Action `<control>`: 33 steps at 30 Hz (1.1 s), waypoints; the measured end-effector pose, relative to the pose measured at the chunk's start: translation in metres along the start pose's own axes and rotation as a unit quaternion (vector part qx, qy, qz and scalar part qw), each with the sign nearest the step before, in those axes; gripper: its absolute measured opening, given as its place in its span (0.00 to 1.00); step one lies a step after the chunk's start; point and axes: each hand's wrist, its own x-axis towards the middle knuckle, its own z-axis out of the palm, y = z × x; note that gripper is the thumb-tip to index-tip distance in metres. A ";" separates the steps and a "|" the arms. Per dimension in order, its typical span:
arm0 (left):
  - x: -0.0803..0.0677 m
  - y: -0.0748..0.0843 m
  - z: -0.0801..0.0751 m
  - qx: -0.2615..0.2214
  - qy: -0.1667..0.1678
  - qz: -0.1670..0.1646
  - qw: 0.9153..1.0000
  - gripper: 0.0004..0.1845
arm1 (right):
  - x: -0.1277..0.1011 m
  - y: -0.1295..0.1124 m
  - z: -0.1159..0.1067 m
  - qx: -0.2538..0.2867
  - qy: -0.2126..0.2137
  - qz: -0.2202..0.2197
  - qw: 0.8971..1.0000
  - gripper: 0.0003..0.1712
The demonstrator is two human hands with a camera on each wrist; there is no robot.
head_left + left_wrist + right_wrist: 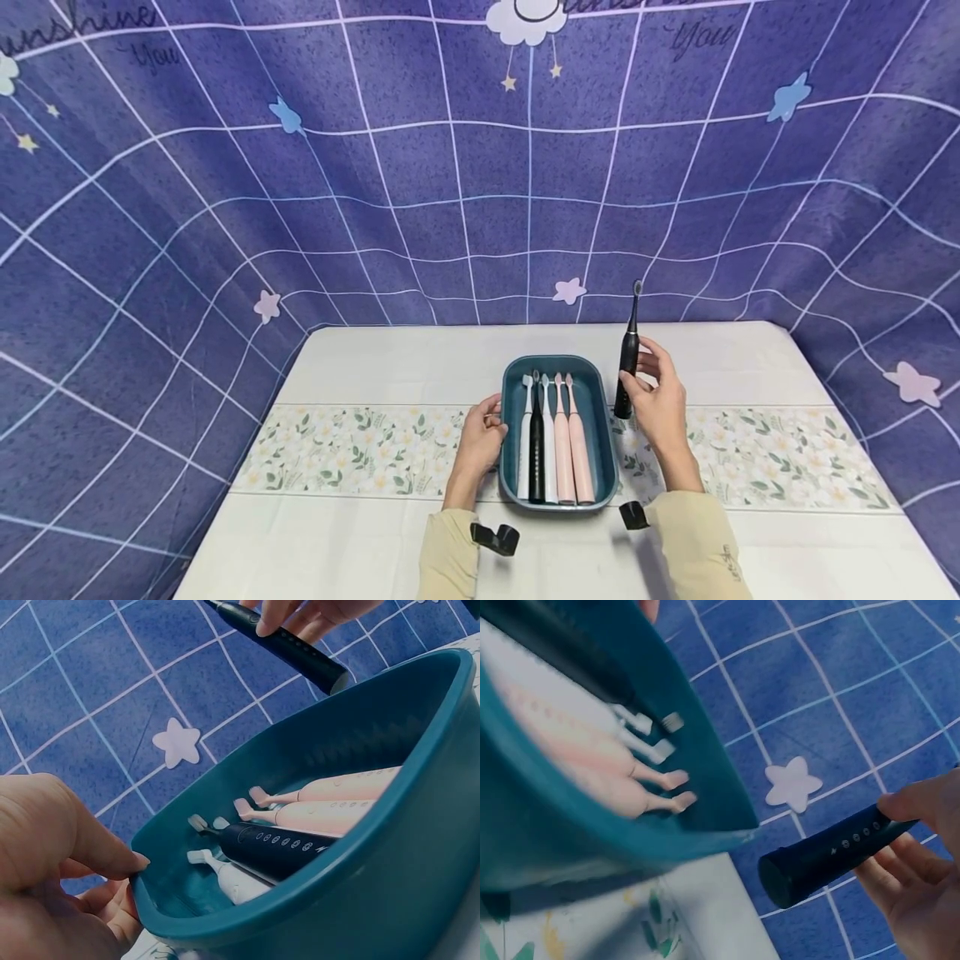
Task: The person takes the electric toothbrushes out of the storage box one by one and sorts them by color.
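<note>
A teal tray [512,398] sits mid-table with several electric toothbrushes lying side by side: white, black [536,442], white, and two pink [579,446]. My left hand [480,433] grips the tray's left rim [161,896], thumb over the edge. My right hand [658,400] holds a black electric toothbrush [627,362] upright just right of the tray, brush head up. In the right wrist view the fingers [919,859] wrap the black handle [829,855], its base hanging free above the table.
The white table [390,367] has a floral strip [360,446] running across it. A purple grid-patterned cloth [375,167] with stars hangs behind and at both sides. Black wrist-mount straps [495,537] show near both sleeves.
</note>
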 end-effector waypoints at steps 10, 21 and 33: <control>0.006 -0.018 0.002 0.005 0.008 0.001 1.000 0.28 | 0.002 0.013 0.003 -0.006 0.012 -0.009 1.000 0.33; 0.006 -0.018 0.002 -0.001 0.009 -0.004 1.000 0.28 | 0.004 0.028 0.010 0.031 0.002 -0.029 0.999 0.34; 0.005 -0.016 0.001 0.001 0.009 -0.007 1.000 0.28 | 0.007 0.041 0.015 0.033 -0.004 -0.033 0.999 0.34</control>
